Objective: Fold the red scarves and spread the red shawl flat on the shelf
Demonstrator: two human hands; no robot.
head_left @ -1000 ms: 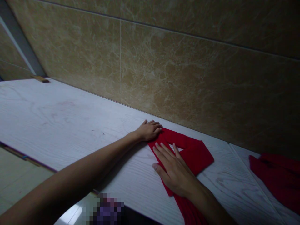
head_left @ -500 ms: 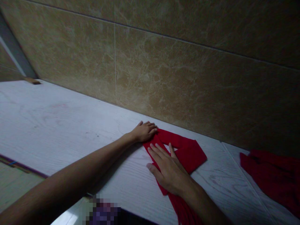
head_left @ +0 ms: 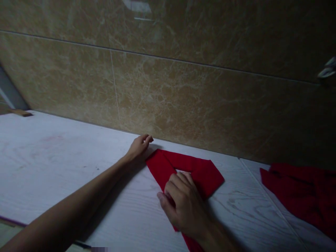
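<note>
A red cloth point(head_left: 203, 171) lies folded into a triangular band on the white wood-grain tabletop point(head_left: 65, 164), close to the wall. My left hand point(head_left: 139, 146) rests beside the cloth's far left corner with its fingers curled, touching or just off that corner. My right hand point(head_left: 181, 201) lies on the near side of the cloth with its fingers bent and pressed onto the fabric. The lower end of the cloth runs under my right wrist and out of view.
A second heap of red cloth point(head_left: 301, 192) lies at the right on the table. A brown marble-tiled wall point(head_left: 183, 91) rises right behind the table. A small wooden piece point(head_left: 19, 112) sits at the far left corner. The table's front edge runs along the lower left.
My left hand has come off the cloth's corner and curled. My right hand's flat fingers have bent onto the fabric. The view has shifted right and up.
</note>
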